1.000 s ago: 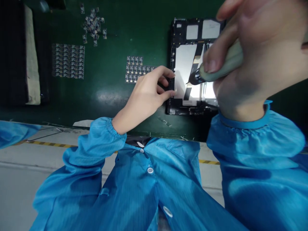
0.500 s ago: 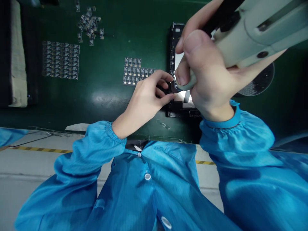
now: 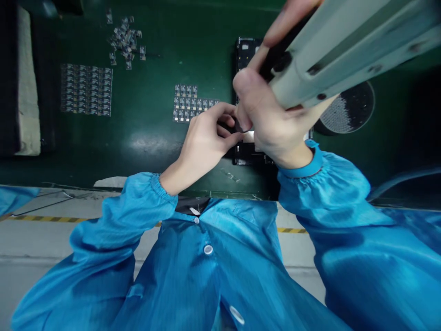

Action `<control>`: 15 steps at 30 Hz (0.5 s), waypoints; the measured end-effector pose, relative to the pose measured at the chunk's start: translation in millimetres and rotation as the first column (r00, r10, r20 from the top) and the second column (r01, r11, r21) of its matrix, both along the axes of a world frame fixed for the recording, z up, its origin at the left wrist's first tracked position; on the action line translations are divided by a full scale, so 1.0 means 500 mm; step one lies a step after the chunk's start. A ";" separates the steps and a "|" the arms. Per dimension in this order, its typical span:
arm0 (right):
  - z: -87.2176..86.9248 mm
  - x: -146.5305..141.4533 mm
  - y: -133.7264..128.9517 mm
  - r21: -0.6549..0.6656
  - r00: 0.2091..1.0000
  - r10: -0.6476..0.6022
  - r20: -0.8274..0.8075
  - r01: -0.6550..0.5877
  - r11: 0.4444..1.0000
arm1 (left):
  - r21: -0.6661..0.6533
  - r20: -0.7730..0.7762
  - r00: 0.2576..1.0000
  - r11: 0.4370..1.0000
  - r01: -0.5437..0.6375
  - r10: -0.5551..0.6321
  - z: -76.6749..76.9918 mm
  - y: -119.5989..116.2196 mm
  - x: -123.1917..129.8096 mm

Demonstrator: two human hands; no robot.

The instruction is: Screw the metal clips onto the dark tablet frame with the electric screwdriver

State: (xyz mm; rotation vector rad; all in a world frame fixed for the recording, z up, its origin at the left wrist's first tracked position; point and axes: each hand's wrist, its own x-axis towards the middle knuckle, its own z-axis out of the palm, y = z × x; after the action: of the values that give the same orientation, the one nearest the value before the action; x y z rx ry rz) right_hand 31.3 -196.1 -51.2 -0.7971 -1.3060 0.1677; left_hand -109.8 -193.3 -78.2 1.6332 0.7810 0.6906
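A grey power screwdriver (image 3: 344,41) is gripped in the right hand (image 3: 272,124), fingers wrapped around it, over the opened tablet frame (image 3: 246,50) on the green tabletop (image 3: 155,142). The frame's left edge is pinched by the left hand (image 3: 203,142).

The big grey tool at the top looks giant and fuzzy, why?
Head view: the grey tool in the right hand sits close to the lens, so it looms soft and stretched; the green bench shows a pale glare patch; the left hand looks sharper.
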 end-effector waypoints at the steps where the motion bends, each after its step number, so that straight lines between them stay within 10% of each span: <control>1: 0.004 -0.002 0.001 0.107 0.998 -0.023 0.051 0.017 0.994 | -0.007 0.003 1.000 1.000 -0.003 0.003 0.003 0.002 -0.001; 5: 0.037 -0.014 -0.022 0.107 0.997 0.071 -0.011 -0.070 0.992 | -0.028 -0.031 0.999 1.000 0.009 -0.009 0.031 0.011 -0.012; 8: 0.075 0.022 -0.057 -0.236 0.980 0.185 -0.078 -0.198 0.951 | -0.069 -0.118 0.993 0.998 0.005 -0.013 0.051 0.018 -0.024; 15: 0.051 0.268 -0.108 0.064 0.937 -0.300 -0.178 0.315 0.947 | -0.146 -0.294 0.953 0.989 0.035 -0.077 0.078 0.033 -0.037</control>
State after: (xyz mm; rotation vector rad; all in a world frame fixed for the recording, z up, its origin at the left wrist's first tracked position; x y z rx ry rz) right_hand 165.4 -250.0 -25.7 -0.8798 -1.0095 -0.0752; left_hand -128.2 -176.7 -39.3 1.6448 0.9738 0.3419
